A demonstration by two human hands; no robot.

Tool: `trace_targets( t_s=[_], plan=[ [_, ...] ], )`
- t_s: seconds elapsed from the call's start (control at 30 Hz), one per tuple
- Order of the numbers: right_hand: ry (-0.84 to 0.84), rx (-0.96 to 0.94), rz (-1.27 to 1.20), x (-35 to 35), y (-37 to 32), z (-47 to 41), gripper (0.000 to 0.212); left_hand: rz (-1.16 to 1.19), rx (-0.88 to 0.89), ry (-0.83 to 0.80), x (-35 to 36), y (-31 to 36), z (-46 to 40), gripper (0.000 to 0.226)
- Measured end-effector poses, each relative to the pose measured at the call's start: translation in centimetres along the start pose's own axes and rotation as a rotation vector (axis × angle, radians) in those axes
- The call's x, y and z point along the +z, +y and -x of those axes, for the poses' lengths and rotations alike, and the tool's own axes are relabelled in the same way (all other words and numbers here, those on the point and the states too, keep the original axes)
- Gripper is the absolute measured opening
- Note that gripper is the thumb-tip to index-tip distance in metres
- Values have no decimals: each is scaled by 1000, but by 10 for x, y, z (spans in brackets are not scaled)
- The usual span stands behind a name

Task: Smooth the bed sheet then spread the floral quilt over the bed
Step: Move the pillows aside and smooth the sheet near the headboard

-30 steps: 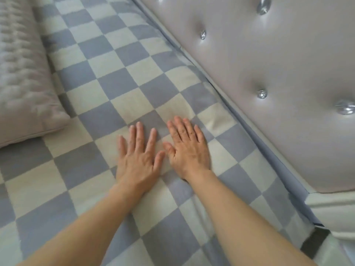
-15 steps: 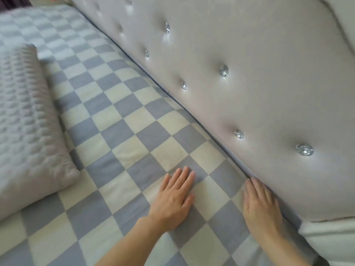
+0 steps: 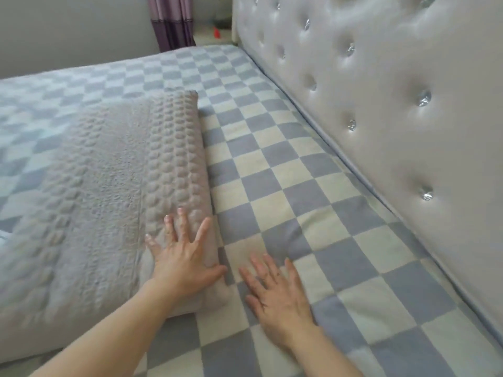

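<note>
Left hand lies flat on the grey pillow at lower centre, fingers spread. Right hand presses the checked bed sheet just beside it, fingers spread; the sheet fills the frame up to the tufted headboard at right.

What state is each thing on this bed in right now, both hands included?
Left hand: open, fingers spread, palm resting on the pillow's near corner.
Right hand: open, flat on the sheet beside the pillow.
Checkered bed sheet: spread over the mattress, mostly flat, slight ripples ahead of the right hand.
Textured grey pillow: lying flat on the sheet, pressed at its near corner.
Tufted headboard: upright along the sheet's right edge.
Purple curtain: hanging.
</note>
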State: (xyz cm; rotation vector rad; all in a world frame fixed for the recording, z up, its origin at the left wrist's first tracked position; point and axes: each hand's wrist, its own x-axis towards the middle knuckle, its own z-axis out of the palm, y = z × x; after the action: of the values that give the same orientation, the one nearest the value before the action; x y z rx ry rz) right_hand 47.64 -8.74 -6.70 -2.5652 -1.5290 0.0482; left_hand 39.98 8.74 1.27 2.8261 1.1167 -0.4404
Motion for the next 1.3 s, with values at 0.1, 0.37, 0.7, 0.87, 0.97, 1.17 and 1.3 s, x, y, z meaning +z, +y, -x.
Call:
trace_targets(
  t_s=[0.1,0.37,0.7,0.87,0.97,1.17,1.3],
  plan=[
    [-6,37,21,22,3,-7,50,50,66,100,6,-13,-2,96],
    [-87,95,48,15,0,-8,56,281,247,366,22,-112,13,71],
    [-217,636,-1114,-56,-104,-83,65,537,-637,272,30,-233,77,82],
    [-210,666,-932,-84,-109,-87,59,749,-647,179,5,-231,76,66],
    [-127,595,-860,-121,-72,-75,59,908,-527,117,2,-192,98,76],
    [-101,644,-663,-166,35,39,46,1267,-284,-153,41,-81,156,95],
    [-62,773,-671,-165,79,134,33,1342,-195,-282,32,-29,181,62]
  ],
)
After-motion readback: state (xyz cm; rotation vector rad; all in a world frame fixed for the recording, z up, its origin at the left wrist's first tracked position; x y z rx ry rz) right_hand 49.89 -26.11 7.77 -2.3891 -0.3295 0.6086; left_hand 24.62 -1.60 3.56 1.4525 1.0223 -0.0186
